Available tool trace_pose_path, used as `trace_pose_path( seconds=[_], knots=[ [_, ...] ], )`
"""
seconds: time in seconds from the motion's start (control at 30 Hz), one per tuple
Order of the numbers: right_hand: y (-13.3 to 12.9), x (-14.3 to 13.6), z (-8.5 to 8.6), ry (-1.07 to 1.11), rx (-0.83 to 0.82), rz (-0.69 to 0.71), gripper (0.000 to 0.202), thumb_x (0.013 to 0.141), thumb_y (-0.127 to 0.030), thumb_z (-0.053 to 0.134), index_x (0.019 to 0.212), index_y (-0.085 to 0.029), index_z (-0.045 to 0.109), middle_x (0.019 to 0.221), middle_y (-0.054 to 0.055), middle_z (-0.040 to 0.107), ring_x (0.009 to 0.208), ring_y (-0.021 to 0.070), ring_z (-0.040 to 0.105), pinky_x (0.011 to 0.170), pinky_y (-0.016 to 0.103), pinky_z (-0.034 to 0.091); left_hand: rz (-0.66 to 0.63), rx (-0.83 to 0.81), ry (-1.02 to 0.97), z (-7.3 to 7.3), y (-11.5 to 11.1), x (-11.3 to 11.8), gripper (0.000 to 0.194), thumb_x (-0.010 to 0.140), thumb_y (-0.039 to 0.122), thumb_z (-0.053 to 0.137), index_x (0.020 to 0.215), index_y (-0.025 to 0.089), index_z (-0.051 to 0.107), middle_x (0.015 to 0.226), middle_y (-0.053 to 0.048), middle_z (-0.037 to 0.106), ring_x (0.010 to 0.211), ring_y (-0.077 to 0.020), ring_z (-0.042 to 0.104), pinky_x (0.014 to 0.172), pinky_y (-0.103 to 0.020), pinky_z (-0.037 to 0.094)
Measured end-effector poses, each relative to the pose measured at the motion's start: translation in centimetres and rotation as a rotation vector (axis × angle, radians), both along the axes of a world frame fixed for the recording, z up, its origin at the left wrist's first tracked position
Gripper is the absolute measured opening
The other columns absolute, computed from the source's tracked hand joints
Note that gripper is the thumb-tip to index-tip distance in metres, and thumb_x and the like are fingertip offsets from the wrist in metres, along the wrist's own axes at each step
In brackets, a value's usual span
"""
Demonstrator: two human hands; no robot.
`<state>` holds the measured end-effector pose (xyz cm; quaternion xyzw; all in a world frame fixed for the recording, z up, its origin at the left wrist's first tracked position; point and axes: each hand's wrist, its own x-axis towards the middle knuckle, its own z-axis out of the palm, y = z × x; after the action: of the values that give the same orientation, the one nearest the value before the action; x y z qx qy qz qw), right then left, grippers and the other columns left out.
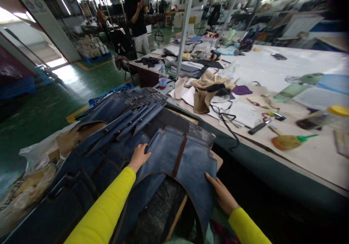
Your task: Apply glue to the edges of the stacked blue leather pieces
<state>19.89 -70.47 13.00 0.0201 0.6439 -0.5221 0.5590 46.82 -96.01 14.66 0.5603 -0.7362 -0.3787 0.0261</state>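
A dark blue curved piece (195,164) with a brown strip (180,155) across it lies in front of me, on top of other blue pieces. My left hand (140,157) is closed on its left edge, fingers pressed together. At the right edge, my right hand (222,193) grips the same piece, its fingertips over the edge and the thumb hidden. More blue pieces (109,109) are piled in overlapping layers to the left. Beneath the curved piece shows a black, shiny surface (160,207).
On the right stands a long table (300,146) with cloth scraps, black straps, a green-tipped bottle (289,141) and a yellow-lidded jar (327,116). A metal pole (185,29) rises beyond the pile. Plastic bags (35,175) lie at left. A person (137,18) stands farther back.
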Motion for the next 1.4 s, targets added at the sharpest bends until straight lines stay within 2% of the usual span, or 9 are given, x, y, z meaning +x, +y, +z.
trace_pose_path(
  seconds=[0.17, 0.37, 0.63, 0.77, 0.87, 0.97, 1.17, 1.27, 1.4],
  knots=[
    [0.5, 0.1, 0.3, -0.034, 0.047, 0.038, 0.048, 0.07, -0.049, 0.068, 0.11, -0.023, 0.06, 0.107, 0.006, 0.068, 0.099, 0.0232, 0.063, 0.087, 0.034, 0.051, 0.02, 0.127, 0.013, 0.7, 0.6, 1.3, 0.064, 0.07, 0.037, 0.065, 0.125, 0.008, 0.048, 0.119, -0.017, 0.058, 0.106, -0.0256, 0.058, 0.089, -0.03, 0.044],
    [0.0, 1.0, -0.5, 0.007, -0.006, -0.003, 0.055, 0.073, -0.052, 0.064, 0.119, -0.024, 0.053, 0.115, 0.004, 0.064, 0.1, 0.0226, 0.063, 0.084, 0.035, 0.053, -0.073, 0.046, 0.095, 3.6, -0.5, -1.4, 0.051, 0.07, 0.017, 0.06, 0.12, 0.013, 0.055, 0.118, -0.011, 0.061, 0.109, -0.0245, 0.056, 0.093, -0.03, 0.042],
    [-1.8, 1.9, 4.8, 0.17, -0.058, -0.118, 0.066, 0.063, -0.039, 0.074, 0.123, -0.023, 0.051, 0.103, 0.004, 0.069, 0.082, 0.0261, 0.067, 0.069, 0.035, 0.057, -0.212, -0.111, 0.096, 8.7, -4.8, -2.9, 0.045, 0.071, 0.017, 0.06, 0.116, 0.014, 0.058, 0.119, -0.008, 0.061, 0.113, -0.0246, 0.053, 0.099, -0.028, 0.037],
    [-4.1, 3.0, 4.8, 0.191, -0.133, -0.119, 0.06, 0.066, -0.037, 0.071, 0.122, -0.023, 0.053, 0.107, 0.003, 0.068, 0.089, 0.0245, 0.065, 0.075, 0.032, 0.056, -0.187, -0.185, 0.031, 9.5, -6.4, -2.4, 0.046, 0.075, 0.019, 0.058, 0.121, 0.013, 0.054, 0.125, -0.012, 0.055, 0.12, -0.0278, 0.046, 0.104, -0.035, 0.031],
    [-5.1, 3.1, 2.8, 0.201, -0.05, -0.055, 0.056, 0.067, -0.032, 0.069, 0.12, -0.021, 0.054, 0.106, 0.004, 0.068, 0.089, 0.0232, 0.066, 0.073, 0.029, 0.056, -0.158, -0.246, -0.015, 9.1, -3.9, -1.8, 0.054, 0.079, 0.019, 0.052, 0.132, 0.013, 0.041, 0.137, -0.016, 0.042, 0.129, -0.0302, 0.034, 0.108, -0.044, 0.022],
    [-5.1, 2.3, 1.4, 0.193, 0.005, 0.018, 0.057, 0.068, -0.032, 0.069, 0.122, -0.022, 0.053, 0.106, 0.004, 0.068, 0.083, 0.0222, 0.067, 0.067, 0.028, 0.055, -0.229, -0.247, -0.029, 7.2, 2.6, -1.0, 0.058, 0.08, 0.025, 0.051, 0.135, 0.014, 0.037, 0.139, -0.015, 0.039, 0.13, -0.0285, 0.032, 0.107, -0.042, 0.025],
    [-3.5, 2.4, 2.5, 0.147, 0.037, 0.127, 0.058, 0.069, -0.046, 0.069, 0.121, -0.023, 0.054, 0.101, 0.005, 0.069, 0.076, 0.0188, 0.066, 0.056, 0.025, 0.051, -0.401, -0.145, -0.263, 1.3, 15.0, 1.6, 0.068, 0.075, 0.015, 0.046, 0.141, 0.013, 0.029, 0.145, -0.017, 0.031, 0.13, -0.0331, 0.031, 0.099, -0.049, 0.034],
    [-2.8, 3.6, 3.2, 0.026, 0.043, 0.24, 0.056, 0.071, -0.054, 0.065, 0.111, -0.015, 0.059, 0.091, 0.009, 0.07, 0.069, 0.0194, 0.064, 0.056, 0.027, 0.05, -0.323, -0.193, -0.332, 0.4, 15.7, 2.3, 0.065, 0.076, 0.003, 0.034, 0.14, 0.01, 0.032, 0.144, -0.019, 0.031, 0.128, -0.0317, 0.035, 0.096, -0.046, 0.038],
    [-2.7, 5.1, 3.2, -0.016, 0.025, 0.273, 0.049, 0.071, -0.055, 0.064, 0.096, -0.014, 0.062, 0.073, 0.005, 0.067, 0.051, 0.0126, 0.055, 0.046, 0.022, 0.041, -0.27, -0.157, -0.308, 2.1, 12.9, 2.7, 0.049, 0.079, 0.002, 0.031, 0.119, 0.013, 0.056, 0.114, -0.018, 0.061, 0.105, -0.0256, 0.057, 0.088, -0.036, 0.043]
  ],
)
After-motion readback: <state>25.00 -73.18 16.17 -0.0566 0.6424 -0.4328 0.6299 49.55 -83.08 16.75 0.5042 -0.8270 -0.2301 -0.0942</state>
